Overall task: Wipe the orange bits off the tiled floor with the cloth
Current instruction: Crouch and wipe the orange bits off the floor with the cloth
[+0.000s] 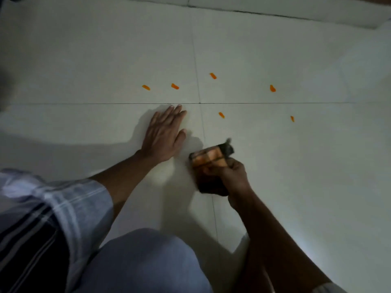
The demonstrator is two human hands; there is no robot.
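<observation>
Left hand (164,135) flat on the tiled floor (296,166), fingers (173,113) straight, released, centre of frame. Right hand (229,176) just right and below it, fingers clenched around a bunched orange-and-dark cloth (211,156), blurred. Six orange bits (175,86) scattered across the upper middle of the frame, well apart from the cloth. Striped sleeve (53,208) lower left.

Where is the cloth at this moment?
The cloth is in the right hand, low in the head view, just right of the left hand flat on the floor.
</observation>
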